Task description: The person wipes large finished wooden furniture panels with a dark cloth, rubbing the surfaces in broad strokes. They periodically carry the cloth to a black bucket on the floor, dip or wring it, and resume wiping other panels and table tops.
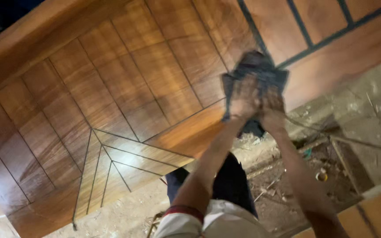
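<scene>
A large polished wooden door panel with dark inlaid grooves fills most of the view, lying tilted. Both my hands press a dark cloth against its surface near the lower edge. My left hand grips the left part of the cloth. My right hand sits close beside it on the cloth's right part. The fingers of both are mostly hidden in the folds of the cloth.
Below the panel lies a dusty floor with wood scraps and debris. A small round object rests in the dirt. Another wooden piece shows at the bottom right corner.
</scene>
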